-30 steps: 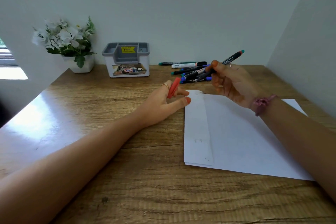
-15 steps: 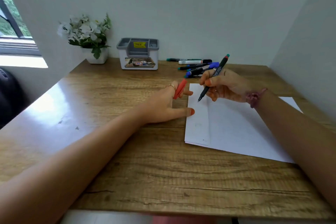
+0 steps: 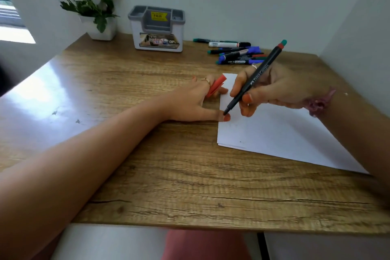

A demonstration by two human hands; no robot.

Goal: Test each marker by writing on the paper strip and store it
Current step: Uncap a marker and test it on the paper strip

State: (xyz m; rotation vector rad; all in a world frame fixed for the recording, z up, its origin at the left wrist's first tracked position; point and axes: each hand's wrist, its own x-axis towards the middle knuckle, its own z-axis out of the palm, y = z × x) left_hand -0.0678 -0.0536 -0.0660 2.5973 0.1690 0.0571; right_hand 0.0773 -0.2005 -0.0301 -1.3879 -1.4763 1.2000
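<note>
Head view: right hand [image 3: 272, 88] grips marker [image 3: 254, 79], tip beside left hand [image 3: 196, 101].

The marker [image 3: 255, 78] barrel reads "Faber-Castell"; the organizer's [image 3: 156, 28] yellow sticker [image 3: 159, 16] reads "49.00".

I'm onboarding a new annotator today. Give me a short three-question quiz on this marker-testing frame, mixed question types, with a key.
1. True or false: the right hand holds the black marker with its tip down at the paper strip.
2. The red cap is held by: A) the left hand B) the right hand C) neither.
3. Fill in: the grey organizer stands between the flower pot and the pile of ______.

Key: 1 true; 2 A; 3 markers.
</note>
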